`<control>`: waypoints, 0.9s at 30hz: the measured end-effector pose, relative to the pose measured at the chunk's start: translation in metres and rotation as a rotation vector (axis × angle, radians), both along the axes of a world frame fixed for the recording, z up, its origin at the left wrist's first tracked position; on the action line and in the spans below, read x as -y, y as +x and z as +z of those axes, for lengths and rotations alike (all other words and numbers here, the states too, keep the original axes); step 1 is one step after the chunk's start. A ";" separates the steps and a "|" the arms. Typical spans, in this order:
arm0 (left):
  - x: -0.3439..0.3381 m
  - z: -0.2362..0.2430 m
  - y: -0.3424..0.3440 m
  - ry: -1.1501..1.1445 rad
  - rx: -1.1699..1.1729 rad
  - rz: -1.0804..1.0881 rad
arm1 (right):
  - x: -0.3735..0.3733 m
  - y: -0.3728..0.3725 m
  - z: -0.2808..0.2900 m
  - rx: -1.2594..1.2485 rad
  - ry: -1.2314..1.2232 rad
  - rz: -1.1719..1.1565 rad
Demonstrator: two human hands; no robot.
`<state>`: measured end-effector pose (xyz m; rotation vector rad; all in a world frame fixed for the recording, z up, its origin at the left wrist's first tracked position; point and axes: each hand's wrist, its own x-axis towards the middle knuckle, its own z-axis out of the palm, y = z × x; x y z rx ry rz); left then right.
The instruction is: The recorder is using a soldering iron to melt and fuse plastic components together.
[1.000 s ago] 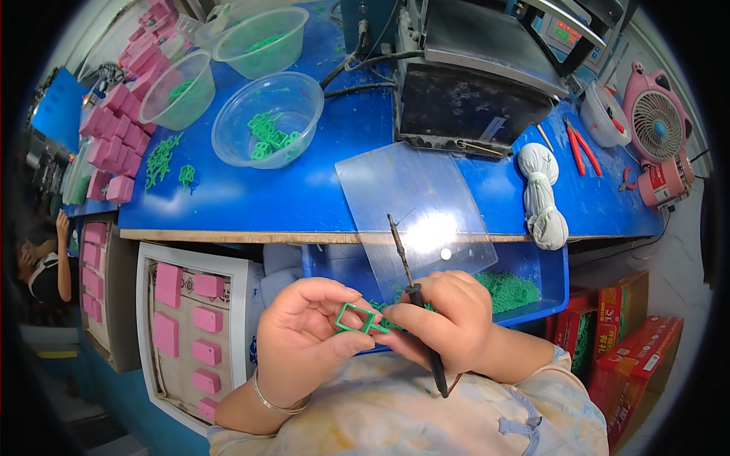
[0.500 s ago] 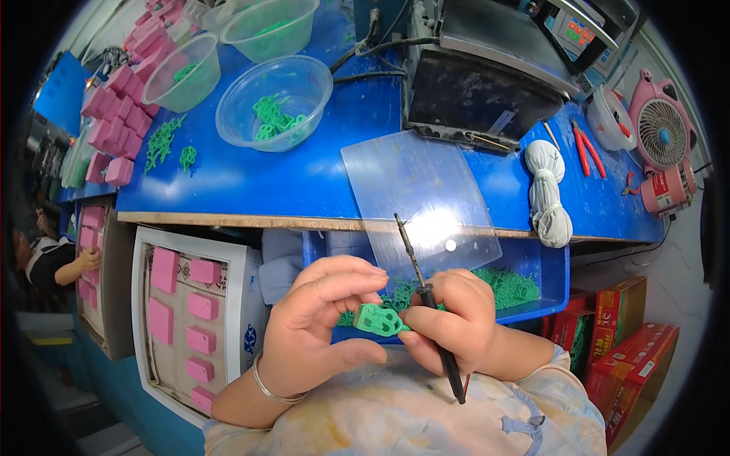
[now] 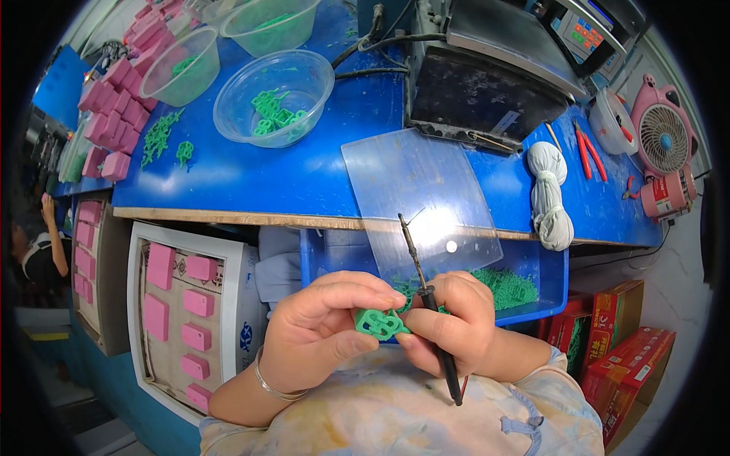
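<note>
My left hand (image 3: 323,319) holds a small green openwork piece (image 3: 378,324) between its thumb and fingers. My right hand (image 3: 450,319) is closed round the black handle of a soldering iron (image 3: 449,365), and its fingertips also touch the green piece's right end. The iron's thin metal tip points up and away, clear of the piece. Below both hands' fingers, a blue tray (image 3: 551,292) holds many small green openwork pieces (image 3: 506,289). A clear plastic sheet (image 3: 426,182) rests across the table edge and over part of the tray.
Clear bowls (image 3: 228,114) with green pieces stand on the blue table (image 3: 251,182). Pink blocks (image 3: 114,114) are piled far left; others lie in a white-framed box (image 3: 141,258). A dark machine (image 3: 487,91), white bundle (image 3: 549,194), red-handled pliers (image 3: 589,156) and pink fan (image 3: 663,137) sit right.
My left fingers have closed in on the green piece, which has turned a little. The iron stays nearly in place. At far left, another person's hand has risen from the pink blocks.
</note>
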<state>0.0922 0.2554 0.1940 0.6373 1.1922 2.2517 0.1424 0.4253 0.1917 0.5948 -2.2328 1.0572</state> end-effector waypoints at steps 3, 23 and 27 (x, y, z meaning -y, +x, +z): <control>-0.001 0.001 0.000 -0.001 -0.006 -0.011 | 0.000 0.000 0.000 -0.004 -0.002 -0.011; 0.005 -0.001 -0.005 -0.118 -0.132 -0.057 | -0.001 -0.002 -0.003 0.014 -0.006 -0.037; 0.005 -0.001 -0.005 -0.119 -0.157 -0.049 | -0.001 -0.001 -0.002 0.020 -0.008 -0.038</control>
